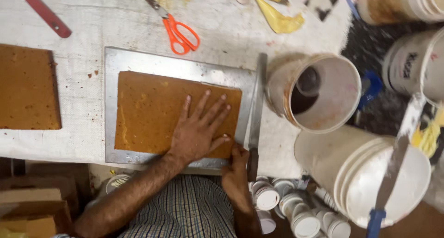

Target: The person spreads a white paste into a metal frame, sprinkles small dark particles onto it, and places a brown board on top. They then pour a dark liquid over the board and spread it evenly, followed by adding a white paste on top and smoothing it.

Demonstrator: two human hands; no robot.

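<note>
Left hand (196,131) flat, fingers (212,111) spread wide on brown cake slab (152,111). Right hand (238,166) curled tight round handle of long knife (256,108), blade along slab's right edge. Slab on shiny metal tray (111,104), on white table (92,25). Orange scissors (180,34) behind. White bucket (323,92) just right.

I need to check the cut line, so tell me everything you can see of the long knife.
The knife has a long, straight, grey metal blade and a dark handle. It lies along the right edge of the brown cake slab, over the metal tray, tip pointing away from the person. The right hand holds the handle near the table's front edge. The left hand presses flat on the slab beside the blade. The blade looks worn and smeared.
</note>
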